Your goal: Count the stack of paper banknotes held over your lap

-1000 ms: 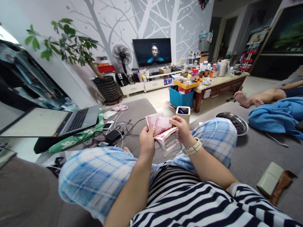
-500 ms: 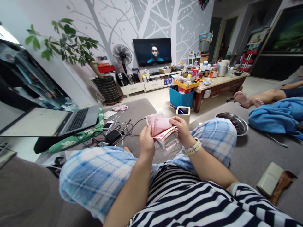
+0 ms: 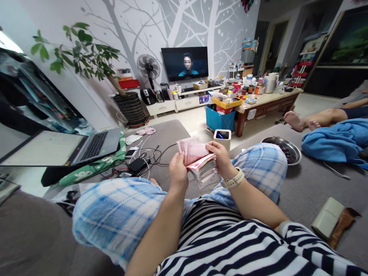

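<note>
I sit cross-legged on a grey sofa in blue plaid trousers. Above my lap, both hands hold a thick stack of pink banknotes (image 3: 201, 163). My left hand (image 3: 178, 171) grips the stack's left side, thumb on the top notes, which are bent upward. My right hand (image 3: 222, 157), with a pale watch on its wrist, closes on the stack's right end, fingers over the top edge.
An open laptop (image 3: 86, 147) rests on a green cushion at left, with cables and chargers (image 3: 138, 161) beside it. A metal bowl (image 3: 283, 147), a blue cloth (image 3: 336, 140) and another person's bare feet (image 3: 299, 120) lie right. A wallet (image 3: 330, 220) lies near my right elbow.
The top notes are flicked slightly between the frames; hands and stack stay in the same place.
</note>
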{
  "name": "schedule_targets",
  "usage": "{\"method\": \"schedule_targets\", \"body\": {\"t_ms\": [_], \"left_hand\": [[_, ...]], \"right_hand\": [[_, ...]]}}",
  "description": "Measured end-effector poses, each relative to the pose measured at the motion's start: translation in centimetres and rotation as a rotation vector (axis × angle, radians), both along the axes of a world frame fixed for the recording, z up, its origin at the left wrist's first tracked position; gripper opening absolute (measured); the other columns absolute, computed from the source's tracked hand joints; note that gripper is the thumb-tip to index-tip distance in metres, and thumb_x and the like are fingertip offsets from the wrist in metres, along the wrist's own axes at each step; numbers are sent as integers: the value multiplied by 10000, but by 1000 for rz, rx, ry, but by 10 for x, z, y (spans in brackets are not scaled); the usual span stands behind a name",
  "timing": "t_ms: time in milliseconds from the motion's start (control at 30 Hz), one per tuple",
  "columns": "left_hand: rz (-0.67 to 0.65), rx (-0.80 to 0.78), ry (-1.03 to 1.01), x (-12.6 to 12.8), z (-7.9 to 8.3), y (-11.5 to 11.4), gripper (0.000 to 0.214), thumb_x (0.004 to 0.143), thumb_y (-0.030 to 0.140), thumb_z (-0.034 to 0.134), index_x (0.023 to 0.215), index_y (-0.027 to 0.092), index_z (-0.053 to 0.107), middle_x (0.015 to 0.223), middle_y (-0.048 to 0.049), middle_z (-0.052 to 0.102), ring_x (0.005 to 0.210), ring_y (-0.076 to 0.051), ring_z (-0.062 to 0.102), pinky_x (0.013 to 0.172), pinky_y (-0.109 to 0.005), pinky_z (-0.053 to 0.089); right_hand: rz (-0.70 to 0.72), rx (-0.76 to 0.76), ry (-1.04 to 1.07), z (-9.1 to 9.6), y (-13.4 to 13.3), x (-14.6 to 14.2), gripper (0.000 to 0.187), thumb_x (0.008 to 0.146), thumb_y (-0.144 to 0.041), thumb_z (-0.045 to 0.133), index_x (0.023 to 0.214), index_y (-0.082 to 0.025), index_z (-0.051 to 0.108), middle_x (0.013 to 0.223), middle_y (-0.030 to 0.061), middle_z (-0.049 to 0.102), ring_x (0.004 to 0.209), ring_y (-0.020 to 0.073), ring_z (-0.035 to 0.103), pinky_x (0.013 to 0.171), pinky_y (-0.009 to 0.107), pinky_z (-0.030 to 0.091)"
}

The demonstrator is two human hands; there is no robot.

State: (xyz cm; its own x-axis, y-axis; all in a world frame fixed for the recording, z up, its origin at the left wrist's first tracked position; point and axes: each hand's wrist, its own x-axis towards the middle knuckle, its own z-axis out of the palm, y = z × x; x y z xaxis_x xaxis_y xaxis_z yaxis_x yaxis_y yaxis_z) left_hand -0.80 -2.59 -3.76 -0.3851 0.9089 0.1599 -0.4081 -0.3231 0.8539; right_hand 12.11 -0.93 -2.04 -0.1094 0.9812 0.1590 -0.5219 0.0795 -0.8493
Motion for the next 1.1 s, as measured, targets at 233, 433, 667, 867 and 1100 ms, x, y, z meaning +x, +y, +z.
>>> {"method": "schedule_targets", "body": {"t_ms": [233, 433, 667, 867, 1100], "left_hand": [[-7, 6, 10, 1, 3, -2, 199, 657, 338, 621, 712, 153, 569, 656, 14, 625, 582, -120, 583, 575, -224, 431], [5, 5, 10, 2, 5, -3, 196, 655, 334, 618, 701, 152, 562, 647, 15, 624, 578, -117, 587, 580, -221, 430], [-13, -4, 1, 2, 3, -2, 209, 646, 348, 621, 709, 157, 562, 626, 17, 614, 580, -127, 589, 591, -237, 443], [-29, 11, 0, 2, 4, -3, 198, 660, 339, 614, 723, 157, 570, 640, 14, 621, 587, -128, 594, 601, -238, 444], [-36, 4, -1, 2, 3, -3, 179, 673, 325, 605, 729, 158, 576, 652, 5, 629, 611, -138, 603, 617, -247, 454]], "right_hand": [[21, 11, 46, -2, 2, 0, 211, 614, -323, 671, 618, -171, 525, 530, -56, 434, 476, 73, 345, 468, 225, 243], [6, 6, 18, -2, 1, 0, 216, 615, -333, 667, 615, -175, 521, 528, -54, 427, 481, 76, 342, 465, 226, 248], [12, 12, 17, -1, 0, 0, 223, 615, -339, 666, 616, -176, 514, 534, -50, 421, 487, 76, 338, 466, 223, 249], [14, 5, 14, -1, -1, 0, 225, 610, -343, 671, 617, -178, 518, 520, -55, 417, 477, 78, 337, 465, 228, 247], [17, -1, 25, -1, -2, 0, 218, 611, -336, 674, 619, -177, 526, 525, -53, 430, 480, 79, 347, 469, 229, 249]]}}
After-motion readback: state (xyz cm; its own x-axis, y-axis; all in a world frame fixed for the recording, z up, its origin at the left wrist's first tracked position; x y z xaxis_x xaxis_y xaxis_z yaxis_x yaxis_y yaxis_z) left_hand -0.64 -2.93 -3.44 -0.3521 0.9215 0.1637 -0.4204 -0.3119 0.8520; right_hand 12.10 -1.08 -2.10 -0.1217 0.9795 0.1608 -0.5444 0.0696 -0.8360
